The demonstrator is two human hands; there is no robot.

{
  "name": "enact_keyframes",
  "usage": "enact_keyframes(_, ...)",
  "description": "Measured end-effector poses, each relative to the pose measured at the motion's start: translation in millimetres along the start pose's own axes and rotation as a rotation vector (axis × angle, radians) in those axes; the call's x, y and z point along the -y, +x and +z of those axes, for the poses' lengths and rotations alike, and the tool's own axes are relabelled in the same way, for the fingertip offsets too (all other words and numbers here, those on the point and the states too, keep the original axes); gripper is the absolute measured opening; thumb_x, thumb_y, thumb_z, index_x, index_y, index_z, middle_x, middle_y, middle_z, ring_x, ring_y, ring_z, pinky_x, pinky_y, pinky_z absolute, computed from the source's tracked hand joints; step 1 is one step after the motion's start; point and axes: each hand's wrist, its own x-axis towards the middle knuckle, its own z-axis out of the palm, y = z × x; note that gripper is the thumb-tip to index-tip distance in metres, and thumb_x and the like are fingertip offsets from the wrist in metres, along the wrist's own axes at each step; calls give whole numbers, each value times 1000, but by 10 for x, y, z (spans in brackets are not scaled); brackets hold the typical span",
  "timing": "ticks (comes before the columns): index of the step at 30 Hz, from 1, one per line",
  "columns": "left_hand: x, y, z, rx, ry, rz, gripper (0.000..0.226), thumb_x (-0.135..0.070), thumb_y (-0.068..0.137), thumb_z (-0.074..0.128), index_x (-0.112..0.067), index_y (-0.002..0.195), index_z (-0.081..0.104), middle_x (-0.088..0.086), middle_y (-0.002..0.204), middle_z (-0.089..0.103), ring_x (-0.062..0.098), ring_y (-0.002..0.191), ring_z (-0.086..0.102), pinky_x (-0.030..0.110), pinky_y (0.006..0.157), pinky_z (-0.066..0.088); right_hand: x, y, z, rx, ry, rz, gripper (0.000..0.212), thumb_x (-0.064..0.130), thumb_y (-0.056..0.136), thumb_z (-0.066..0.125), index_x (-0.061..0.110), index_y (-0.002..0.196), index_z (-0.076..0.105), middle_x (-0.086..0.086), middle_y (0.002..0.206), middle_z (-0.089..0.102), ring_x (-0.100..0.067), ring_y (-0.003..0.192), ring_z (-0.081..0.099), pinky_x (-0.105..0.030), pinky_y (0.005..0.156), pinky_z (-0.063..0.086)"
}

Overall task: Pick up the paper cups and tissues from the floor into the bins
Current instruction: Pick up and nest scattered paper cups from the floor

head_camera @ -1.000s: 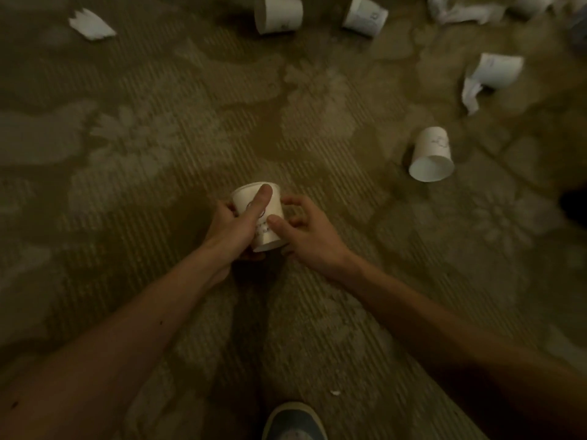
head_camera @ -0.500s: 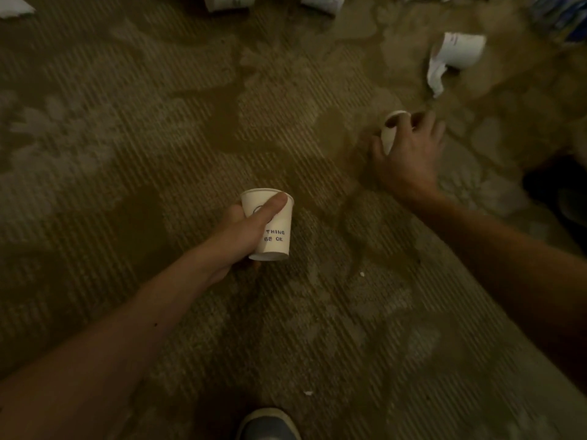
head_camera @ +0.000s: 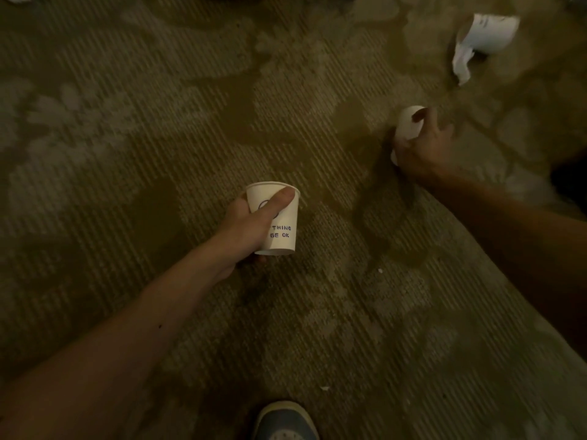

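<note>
The left hand holds a paper cup at centre, over the carpet. To its right and farther off, the right hand grips a second cup. Beyond that lies a third cup, with a tissue at its mouth. A shoe is nearest.

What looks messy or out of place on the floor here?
A tipped paper cup lies on its side on the carpet at the top right, a crumpled tissue trailing from its open end. Tiny white scraps dot the carpet nearer the shoe.
</note>
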Motion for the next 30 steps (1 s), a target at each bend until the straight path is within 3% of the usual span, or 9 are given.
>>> enact_keyframes(3, -21, -25, -25, 6, 15, 5, 45, -59, 77, 71, -20, 99, 67, -9, 64, 72, 7, 58, 70, 20, 42, 48, 104, -360, 99, 95, 45, -88, 62, 44, 89, 61, 32, 142, 30, -16, 144, 33, -32, 112, 48, -38, 68, 56)
enact_keyframes(7, -82, -114, -94, 23, 42, 10, 59, -71, 63, 74, -20, 92, 69, -9, 67, 74, 7, 61, 71, 17, 43, 48, 216, -972, 345, 272, 201, -127, 76, 38, 87, 66, 36, 147, 20, -12, 146, 35, -28, 114, 51, -42, 80, 58)
enact_keyframes(10, -94, -195, -246, 30, 63, -8, 64, -75, 55, 74, -20, 86, 70, -8, 69, 74, 7, 63, 72, 19, 47, 50, 327, -1357, 536, 440, 374, -45, 84, 32, 88, 68, 29, 152, 16, -5, 150, 35, -7, 100, 49, -11, 56, 47)
enact_keyframes(11, -93, -227, -311, 41, 68, -9, 59, -73, 57, 74, -20, 85, 69, -9, 68, 74, 7, 62, 72, 21, 50, 51, 376, -1467, 584, 478, 439, -7, 81, 31, 88, 67, 28, 152, 18, -6, 148, 38, -4, 93, 50, -9, 49, 44)
enact_keyframes(14, -150, -362, -528, 107, 46, -23, 65, -70, 50, 73, -20, 90, 68, -6, 70, 75, 9, 64, 73, 27, 57, 54, 555, -1736, 612, 541, 600, 73, 72, 30, 89, 60, 33, 150, 22, -5, 142, 41, -12, 95, 57, -24, 57, 53)
enact_keyframes(17, -258, -517, -721, 225, -45, -31, 60, -59, 52, 71, -17, 95, 68, 1, 69, 75, 11, 59, 71, 23, 47, 52, 731, -1931, 520, 670, 714, 104, 59, 27, 93, 52, 38, 147, 29, -3, 138, 40, -26, 100, 62, -44, 71, 61)
enact_keyframes(19, -353, -655, -809, 281, -101, -7, 53, -55, 58, 68, -17, 96, 69, 3, 71, 74, 12, 57, 70, 23, 46, 53, 833, -2057, 407, 737, 761, 93, 45, 26, 97, 46, 30, 141, 42, -8, 134, 49, -31, 104, 64, -53, 79, 59)
enact_keyframes(24, -741, -1271, -857, 351, -108, -35, 34, -59, 62, 64, -32, 74, 81, 3, 81, 76, 15, 71, 73, 39, 71, 60, 1068, -2479, -232, 823, 877, 166, 34, 31, 100, 39, 28, 128, 58, -15, 125, 64, -27, 95, 66, -40, 69, 55)
enact_keyframes(30, -1735, -2446, -730, 271, -71, -90, 57, -54, 57, 68, -15, 98, 69, 1, 74, 74, 11, 64, 70, 25, 53, 56, 1447, -2960, -1523, 654, 797, 267, 62, 63, 92, 49, 15, 131, 49, -17, 114, 66, -25, 81, 69, -31, 55, 53)
